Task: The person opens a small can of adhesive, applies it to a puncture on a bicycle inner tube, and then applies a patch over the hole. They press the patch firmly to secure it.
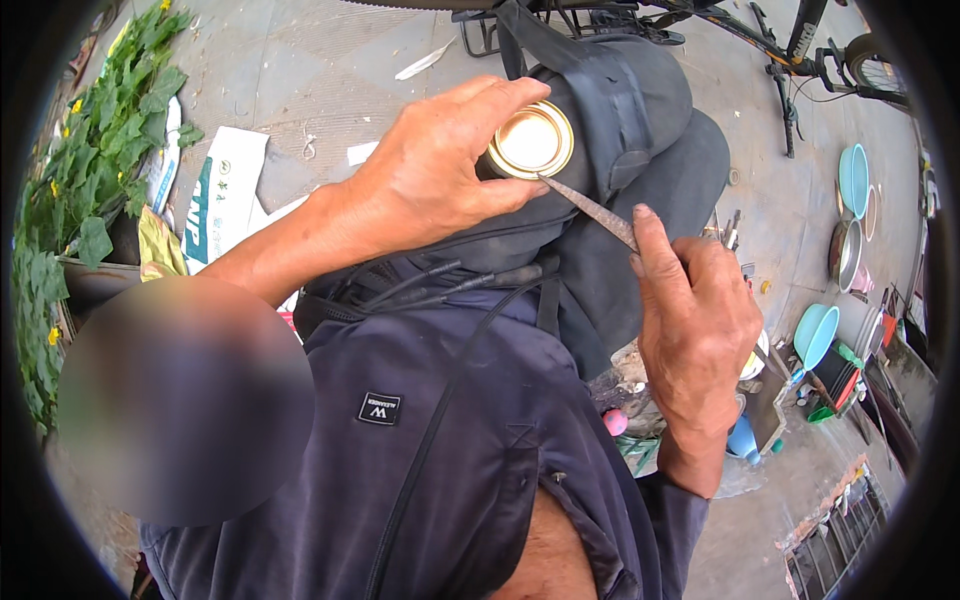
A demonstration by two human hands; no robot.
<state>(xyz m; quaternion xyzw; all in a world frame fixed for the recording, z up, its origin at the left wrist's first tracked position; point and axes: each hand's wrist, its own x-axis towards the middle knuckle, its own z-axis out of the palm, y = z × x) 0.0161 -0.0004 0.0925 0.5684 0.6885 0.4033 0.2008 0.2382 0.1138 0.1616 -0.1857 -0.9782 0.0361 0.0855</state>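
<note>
My left hand [445, 150] is wrapped round a small round tin can [531, 139] with a gold rim and a pale, shiny end facing up. Thumb and fingers press on opposite sides of it, above my dark-trousered leg. In my right hand [695, 325] is a narrow, rusty pointed blade [590, 212], rough and tapered. Its tip meets the can's rim, close to my left thumb. My right index finger lies along the blade, while the other fingers curl round its rear part and hide most of it.
A bicycle [765, 45] stands at the far right. Blue-green basins [816, 335], metal bowls and tools lie along the right. At left are leafy plants [110, 130] with yellow flowers and a white and green sack [225, 190]. A black strap [590, 80] crosses my leg.
</note>
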